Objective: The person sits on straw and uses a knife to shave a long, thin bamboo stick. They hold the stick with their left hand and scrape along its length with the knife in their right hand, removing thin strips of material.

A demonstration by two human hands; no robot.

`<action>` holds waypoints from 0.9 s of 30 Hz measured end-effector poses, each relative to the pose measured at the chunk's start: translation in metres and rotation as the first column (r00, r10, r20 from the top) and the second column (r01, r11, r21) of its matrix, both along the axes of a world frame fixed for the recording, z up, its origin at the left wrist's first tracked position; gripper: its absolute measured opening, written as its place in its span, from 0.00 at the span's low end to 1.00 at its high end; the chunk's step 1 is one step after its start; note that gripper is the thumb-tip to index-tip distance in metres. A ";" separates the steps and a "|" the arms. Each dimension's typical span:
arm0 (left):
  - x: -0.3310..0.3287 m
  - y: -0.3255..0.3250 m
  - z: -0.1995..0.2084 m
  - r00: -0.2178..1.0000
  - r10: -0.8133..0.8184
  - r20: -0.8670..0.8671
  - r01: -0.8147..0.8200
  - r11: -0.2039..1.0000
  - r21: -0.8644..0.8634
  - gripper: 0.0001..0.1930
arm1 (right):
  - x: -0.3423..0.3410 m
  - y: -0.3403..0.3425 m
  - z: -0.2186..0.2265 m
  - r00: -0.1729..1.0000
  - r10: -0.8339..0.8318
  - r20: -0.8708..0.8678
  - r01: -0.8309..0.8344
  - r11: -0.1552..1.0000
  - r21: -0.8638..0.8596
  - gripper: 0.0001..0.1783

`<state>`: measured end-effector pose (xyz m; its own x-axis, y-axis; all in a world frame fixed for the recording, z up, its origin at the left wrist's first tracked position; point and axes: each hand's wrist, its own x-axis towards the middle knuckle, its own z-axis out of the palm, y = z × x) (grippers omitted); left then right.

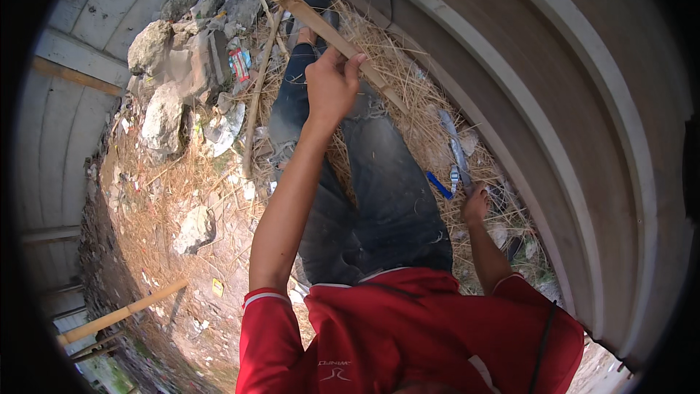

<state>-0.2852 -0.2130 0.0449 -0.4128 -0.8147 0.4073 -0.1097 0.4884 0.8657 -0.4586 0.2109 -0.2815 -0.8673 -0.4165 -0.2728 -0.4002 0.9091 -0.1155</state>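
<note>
A long split-bamboo strip (302,11) slants across the upper middle, from the top edge down to a tapered lower right end. My left hand (332,89) is closed round it, thumb on the upper face, above my bent legs. Low at my right side, my right hand (475,204) is closed at the near end of a long metal knife (453,138). Its blade points away from me over the straw, apart from the bamboo. Beside the blade lie a blue strip-like object (439,185) and a small grey-white piece (454,178) that resembles a watch.
Curved corrugated sheeting (510,51) walls in my right side. At the left are pale rocks (162,118) and scattered litter. A thin stick (257,102) lies left of my legs, and a bamboo pole (124,311) juts in at lower left. Straw (394,55) covers ground around my feet.
</note>
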 end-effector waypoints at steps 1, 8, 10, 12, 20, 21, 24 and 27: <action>0.008 -0.004 -0.004 1.000 0.015 0.001 -0.015 1.000 -0.008 0.08 | 0.001 -0.012 0.024 0.998 0.035 0.052 -0.035 0.999 -0.010 0.46; 0.014 -0.003 0.004 0.997 0.020 0.075 -0.018 1.000 -0.020 0.09 | -0.019 -0.038 0.120 0.996 0.060 -0.061 -0.075 0.951 -0.300 0.45; 0.009 -0.001 0.002 0.998 0.017 0.065 -0.011 0.996 -0.085 0.09 | -0.021 -0.058 0.169 0.999 0.015 0.050 -0.002 0.968 -0.249 0.44; 0.000 0.003 0.004 0.996 0.002 0.086 0.007 0.994 -0.113 0.09 | -0.022 -0.069 0.212 0.994 0.019 0.109 0.002 0.982 -0.190 0.40; -0.021 0.001 0.009 0.987 0.010 0.158 0.021 0.980 -0.197 0.11 | -0.008 -0.102 0.330 0.940 0.132 0.315 -0.011 0.933 -0.359 0.17; -0.024 0.002 0.011 0.991 0.005 0.134 0.021 0.981 -0.193 0.10 | -0.004 -0.104 0.336 0.949 0.147 0.280 -0.019 0.911 -0.413 0.17; -0.029 0.000 0.014 0.995 -0.002 0.099 0.020 0.984 -0.177 0.10 | 0.005 -0.113 0.349 0.950 0.188 0.251 -0.028 0.848 -0.529 0.17; -0.032 -0.003 0.014 0.991 0.006 0.133 0.019 0.982 -0.189 0.11 | 0.006 -0.123 0.346 0.877 0.248 0.411 0.057 0.797 -0.601 0.16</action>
<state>-0.3169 -0.2163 0.0590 -0.4783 -0.7254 0.4950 -0.2135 0.6428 0.7357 -0.4528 0.0880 0.0644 -0.6545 -0.6970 -0.2930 -0.2444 0.5618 -0.7903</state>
